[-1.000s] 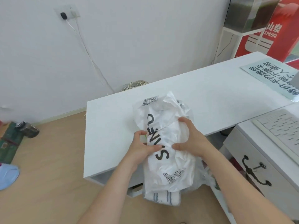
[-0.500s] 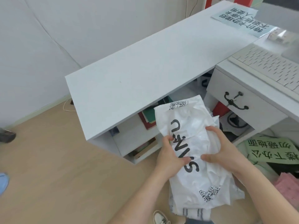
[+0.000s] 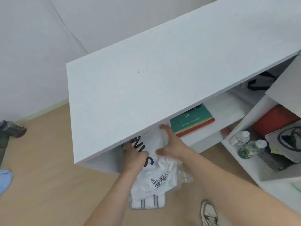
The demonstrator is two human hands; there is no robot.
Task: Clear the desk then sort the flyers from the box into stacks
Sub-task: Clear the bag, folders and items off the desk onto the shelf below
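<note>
Head view, looking down over the front edge of the desk top (image 3: 146,79).

- White plastic bag (image 3: 156,173): crumpled, with black lettering and a QR code. It was held in front of the open space under the desk top. Its upper end was hidden beneath the front edge. Its lower end hung over the floor (image 3: 40,160). Whether it rested on anything under there could not be told.
- Left hand (image 3: 136,156): fingers curled into the bag's left side at the lettering, clenched on the plastic, just below the desk edge.
- Right hand (image 3: 172,144): blurred. Fingers were curved over the bunched upper right of the bag and the thumb lay against its middle, grasping it.
- Bag relative to grip: both hands held the upper half, one on each flank. The QR code and the lower end lay below the wrists, between the forearms.
- Striped cloth (image 3: 146,203): white with grey stripes, showing at the bag's bottom end.
- Shelf (image 3: 228,111): a green A4 ream (image 3: 192,119) lay on it, just right of the right hand's fingertips.
- Right-hand compartment: two water bottles (image 3: 241,137) stood near a red box (image 3: 275,119).
- Shoe (image 3: 209,212): on the floor beside the right forearm.
</note>
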